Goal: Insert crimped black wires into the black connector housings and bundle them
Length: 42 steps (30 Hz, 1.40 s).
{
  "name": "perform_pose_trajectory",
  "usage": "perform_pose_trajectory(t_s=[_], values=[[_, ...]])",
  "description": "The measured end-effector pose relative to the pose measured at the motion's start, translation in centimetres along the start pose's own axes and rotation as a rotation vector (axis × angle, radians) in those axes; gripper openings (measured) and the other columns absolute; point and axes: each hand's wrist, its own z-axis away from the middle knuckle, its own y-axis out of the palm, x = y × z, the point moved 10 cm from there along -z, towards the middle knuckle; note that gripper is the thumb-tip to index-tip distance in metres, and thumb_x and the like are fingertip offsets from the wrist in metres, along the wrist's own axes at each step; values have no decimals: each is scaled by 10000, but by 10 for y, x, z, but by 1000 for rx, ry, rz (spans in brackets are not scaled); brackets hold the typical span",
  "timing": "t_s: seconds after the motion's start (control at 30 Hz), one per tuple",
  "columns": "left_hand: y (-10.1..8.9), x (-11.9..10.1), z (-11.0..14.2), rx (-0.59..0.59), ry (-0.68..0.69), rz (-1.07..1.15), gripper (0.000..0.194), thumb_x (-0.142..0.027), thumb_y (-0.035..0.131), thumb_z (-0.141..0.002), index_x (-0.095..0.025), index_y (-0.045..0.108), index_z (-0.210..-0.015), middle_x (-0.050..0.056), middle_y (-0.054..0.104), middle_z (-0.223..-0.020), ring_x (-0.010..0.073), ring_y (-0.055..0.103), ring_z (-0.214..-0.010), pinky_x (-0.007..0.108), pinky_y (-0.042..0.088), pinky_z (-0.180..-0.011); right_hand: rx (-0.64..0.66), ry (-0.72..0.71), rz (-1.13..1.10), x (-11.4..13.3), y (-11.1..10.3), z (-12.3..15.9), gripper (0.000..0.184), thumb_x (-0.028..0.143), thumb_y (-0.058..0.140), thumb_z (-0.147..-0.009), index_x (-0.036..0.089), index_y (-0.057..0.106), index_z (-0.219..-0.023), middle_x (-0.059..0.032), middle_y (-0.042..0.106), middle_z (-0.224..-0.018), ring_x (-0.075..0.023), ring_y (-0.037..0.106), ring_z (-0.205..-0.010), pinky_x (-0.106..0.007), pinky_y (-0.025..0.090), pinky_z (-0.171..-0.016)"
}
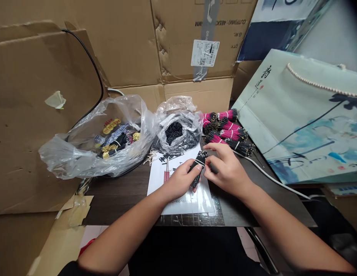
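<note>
My left hand [182, 178] is closed around a bundle of short black wires [200, 158] with silvery tips and a white band round it. The bundle tilts, its tips pointing up and away from me. Just right of it is my right hand [222, 166], thumb and fingers bent together close to the band. What those fingertips hold, if anything, is too small to make out. Below both hands lies a printed white sheet [158, 188]. On its upper part are loose small black pieces [166, 158] and a thin tool with a red handle [166, 176].
Behind the sheet stands an open plastic bag of small black pieces [174, 132]. To its left a larger clear bag [66, 153] holds wire bundles. Pink-and-black wire bundles [231, 134] are stacked at the right, near a white cable [270, 174] and a paper gift bag [305, 126]. Cardboard [126, 46] walls the back.
</note>
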Motion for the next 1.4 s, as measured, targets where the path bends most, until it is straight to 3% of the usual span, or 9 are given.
perform_pose_trajectory(t_s=[0.2,0.37,0.57,0.7,0.83,0.93,1.07,1.23,1.4], values=[[7,-7,0,69,10,32,366,-541,470,-909,-194,456,-1024,-47,509,-678,75,511,-449,206,416,-451,-57,156,-143,-8,-2,10,53,143,604,-792,174,591,-833,-117,509,-1217,-240,497,-1150,-440,462,-958],[-9,-10,-2,-34,40,-89,413,-587,486,-880,-186,480,-979,-49,509,-638,65,470,-401,184,384,-390,-126,430,-357,-36,-7,34,67,238,596,-843,184,595,-882,-107,525,-1212,-229,500,-1171,-461,415,-1017],[-23,-6,-1,-113,-1,-51,428,-598,506,-858,-178,503,-939,-35,509,-597,70,433,-399,179,366,-355,-216,596,-526,-56,-8,88,243,325,385,-966,168,555,-1042,-111,607,-1103,-172,618,-975,-336,559,-794],[-8,-6,4,5,-44,-191,381,-544,525,-855,-164,527,-865,-33,496,-565,64,392,-356,179,286,-319,-159,523,-452,-30,-14,88,380,328,536,-895,196,503,-1251,-129,548,-1262,-224,547,-1150,-386,532,-889],[7,-15,8,112,42,-407,296,-428,572,-825,-138,556,-767,-15,525,-588,61,429,-416,168,320,-371,94,169,-62,19,-3,57,567,203,498,-889,198,327,-1430,-137,362,-1472,-258,347,-1344,-467,381,-1064],[10,-12,9,162,19,-421,265,-400,568,-817,-136,567,-831,12,590,-640,70,453,-413,170,331,-367,282,3,236,27,23,47,503,118,461,-863,155,402,-1362,-124,533,-1278,-241,476,-1156,-395,416,-953],[8,-6,12,192,-92,-163,405,-526,442,-861,-163,531,-1015,80,671,-761,135,546,-410,184,310,-303,313,34,352,8,38,42,143,173,490,-873,139,570,-986,-88,593,-899,-222,500,-836,-346,373,-738],[-20,-7,4,-66,-42,-1,652,-730,319,-839,-155,583,-993,48,615,-628,162,587,-450,216,393,-347,279,112,432,-2,43,40,68,213,547,-831,151,518,-833,-83,564,-813,-218,473,-777,-337,290,-687],[-46,-20,5,-420,151,-311,573,-616,316,-918,-153,605,-743,-13,472,-456,100,432,-349,206,320,-368,266,108,467,4,52,35,56,201,518,-820,149,522,-800,-93,568,-774,-231,469,-759,-357,273,-703]])
